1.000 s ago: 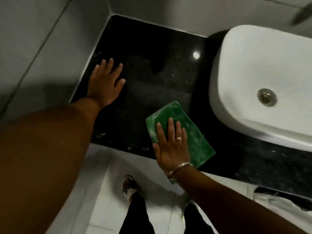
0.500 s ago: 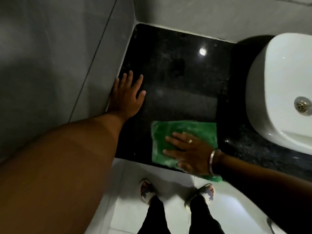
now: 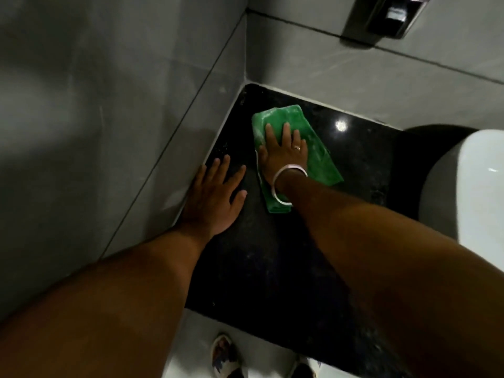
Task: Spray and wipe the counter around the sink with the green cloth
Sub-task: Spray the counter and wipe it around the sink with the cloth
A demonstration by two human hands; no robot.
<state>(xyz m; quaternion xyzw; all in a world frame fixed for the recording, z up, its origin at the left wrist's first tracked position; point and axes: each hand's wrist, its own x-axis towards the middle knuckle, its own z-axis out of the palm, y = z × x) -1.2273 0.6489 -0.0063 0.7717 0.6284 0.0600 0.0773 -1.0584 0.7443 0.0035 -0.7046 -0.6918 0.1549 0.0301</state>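
The folded green cloth [image 3: 317, 152] lies on the black stone counter [image 3: 272, 268], close to the back left corner where the two grey walls meet. My right hand [image 3: 282, 152] presses flat on the cloth with its fingers spread, a ring and a bangle on it. To its left my left hand [image 3: 212, 199] rests flat on the bare counter beside the left wall, fingers apart and holding nothing. The white sink [image 3: 480, 192] stands at the right edge, only partly in view. No spray bottle is in sight.
Grey tiled walls [image 3: 109, 105] close the counter at the left and back. A dark dispenser [image 3: 381, 17] hangs on the back wall at the top right. Below the counter's front edge my feet in sandals [image 3: 226, 356] stand on a white floor.
My right hand has slid the green cloth from the counter's front edge to the back left corner. My left hand stays flat by the left wall. The view has shifted left.
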